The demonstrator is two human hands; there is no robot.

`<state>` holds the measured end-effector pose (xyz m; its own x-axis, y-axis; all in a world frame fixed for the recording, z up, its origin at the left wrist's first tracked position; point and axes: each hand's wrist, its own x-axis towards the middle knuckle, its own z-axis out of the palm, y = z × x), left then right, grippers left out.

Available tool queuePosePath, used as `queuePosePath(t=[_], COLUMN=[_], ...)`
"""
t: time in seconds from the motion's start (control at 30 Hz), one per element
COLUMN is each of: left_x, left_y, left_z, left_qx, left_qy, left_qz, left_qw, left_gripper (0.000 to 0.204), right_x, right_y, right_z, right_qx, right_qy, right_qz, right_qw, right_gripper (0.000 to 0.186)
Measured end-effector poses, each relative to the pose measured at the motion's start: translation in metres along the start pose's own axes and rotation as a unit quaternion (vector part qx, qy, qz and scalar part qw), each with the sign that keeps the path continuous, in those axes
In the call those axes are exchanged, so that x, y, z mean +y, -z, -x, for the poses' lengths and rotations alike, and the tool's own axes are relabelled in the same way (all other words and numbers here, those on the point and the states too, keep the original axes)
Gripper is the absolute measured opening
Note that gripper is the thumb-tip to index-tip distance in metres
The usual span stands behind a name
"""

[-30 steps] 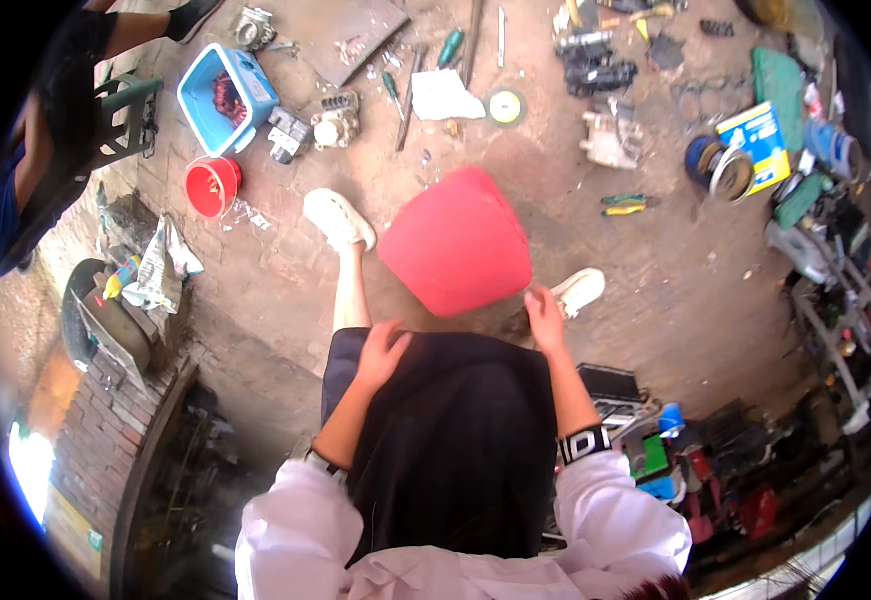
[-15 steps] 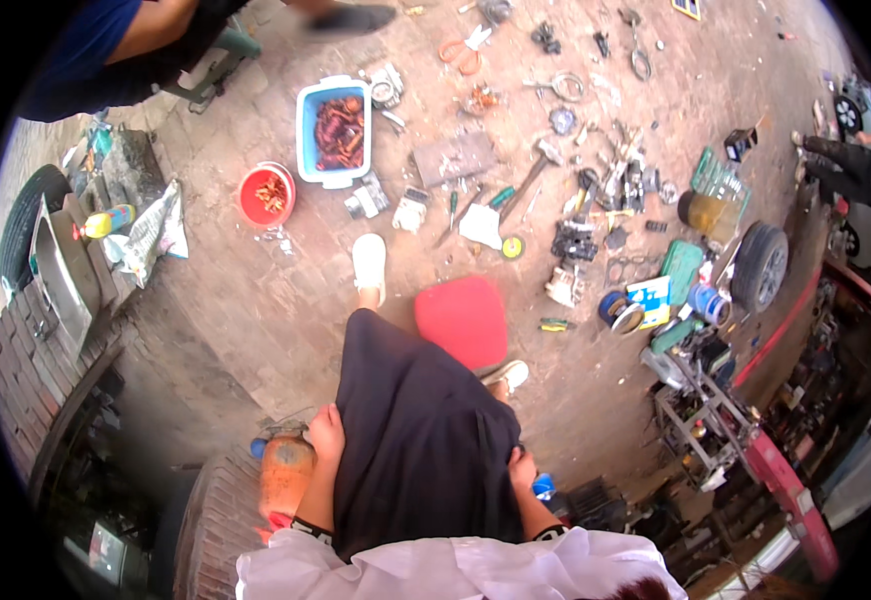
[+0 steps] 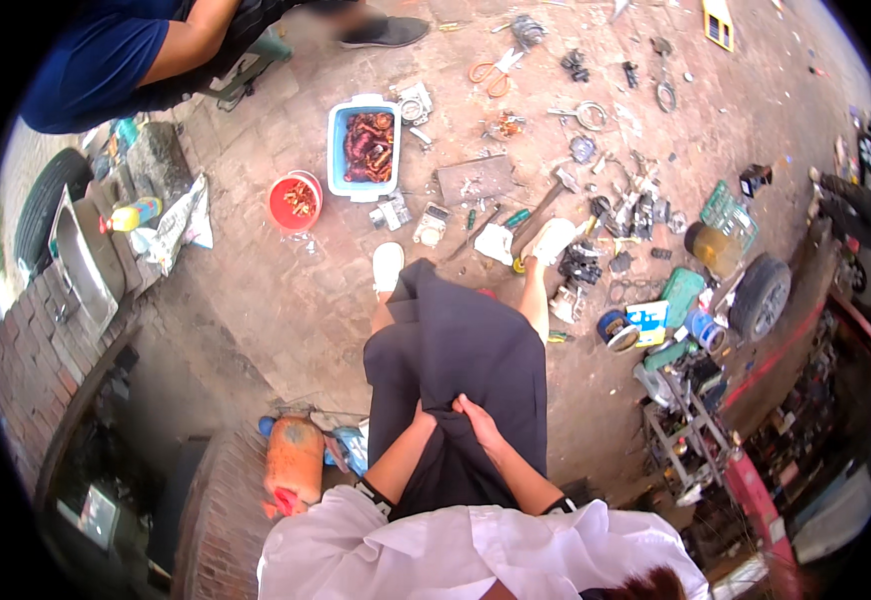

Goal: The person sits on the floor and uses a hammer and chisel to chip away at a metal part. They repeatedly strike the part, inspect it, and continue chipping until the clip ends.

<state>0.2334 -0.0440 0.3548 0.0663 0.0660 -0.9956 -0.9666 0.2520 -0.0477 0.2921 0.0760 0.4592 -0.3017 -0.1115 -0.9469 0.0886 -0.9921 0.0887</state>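
Note:
My left hand (image 3: pixel 422 425) and my right hand (image 3: pixel 476 420) are close together in my lap, both gripping the black cloth (image 3: pixel 456 350) that drapes over my legs and gathers between them. The fingertips of my left hand are partly hidden in the folds. The red seat pad (image 3: pixel 488 294) barely shows behind the cloth. My white shoes (image 3: pixel 388 268) are on the floor, the right one (image 3: pixel 553 241) farther forward, among scattered metal parts and tools (image 3: pixel 636 210).
A red bucket (image 3: pixel 281 205) and blue basin (image 3: pixel 337 145) stand ahead left. Another person (image 3: pixel 106 60) sits upper left; someone's legs (image 3: pixel 851 205) show far right. A tire (image 3: pixel 756 295) and metal frame (image 3: pixel 676 430) are right. An orange cylinder (image 3: pixel 294 465) stands behind left.
My hands have moved inward from either side of the cloth to meet in the middle, gathering it. My right foot has moved forward, and the red pad is now mostly covered from view.

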Motion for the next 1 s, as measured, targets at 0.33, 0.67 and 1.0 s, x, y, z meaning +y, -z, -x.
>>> queuePosePath(t=[0.33,0.67,1.0], left_x=[-0.099,-0.096,0.043], left_y=[-0.111,-0.071,-0.109], left_z=[0.003,-0.025,-0.105], left_qx=[0.051,-0.105,-0.202], left_qy=[0.083,0.021,0.025], left_qz=[-0.353,-0.672,-0.717], left_qw=[0.931,0.733,0.667], left_gripper=[0.031,0.027,0.027], right_x=[-0.076,-0.081,-0.06], right_y=[0.124,0.103,0.132], right_z=[-0.018,-0.123,-0.323], right_qx=[0.119,0.062,-0.046], right_qy=[0.141,0.267,0.183], right_qz=[0.264,0.659,0.849], right_qw=[0.947,0.701,0.493], right_gripper=[0.019,0.027,0.058])
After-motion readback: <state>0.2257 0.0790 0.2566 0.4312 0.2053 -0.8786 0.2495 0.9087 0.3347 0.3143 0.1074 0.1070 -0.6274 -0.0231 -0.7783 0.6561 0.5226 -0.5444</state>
